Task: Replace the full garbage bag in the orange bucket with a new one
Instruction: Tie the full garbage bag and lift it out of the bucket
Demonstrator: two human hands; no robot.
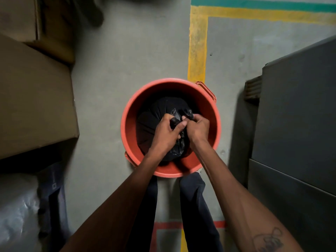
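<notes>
Looking straight down at a round orange plastic bucket (127,113) sitting on the grey concrete floor (116,57). Inside it, a full black plastic garbage bag (152,117) is filling the bottom; its top is looking smooth w/ pulled folds, and its gathered neck is looking crinkly and shiny. Most of the neck is hiding under the hands, so any knot is hard to make out.

The left hand (164,132) is curling its fingers (179,125) tight round a twist of the bag. The right hand (197,124) is pinching the bag neck too, fingers closed on it, tips hidden in the plastic. Both hands are touching each other over the bucket's middle.

Two handles are sticking out from the bucket rim; the near one is mostly hiding behind the left arm. Dark trouser legs (194,206) are standing just beside the bucket's near edge.

Brown cardboard boxes (34,99) are on the left, cut off by the frame. A grey metal cabinet (294,113) is on the right, also cut off. Painted yellow and green floor lines (198,44) are running past the bucket's far side.
</notes>
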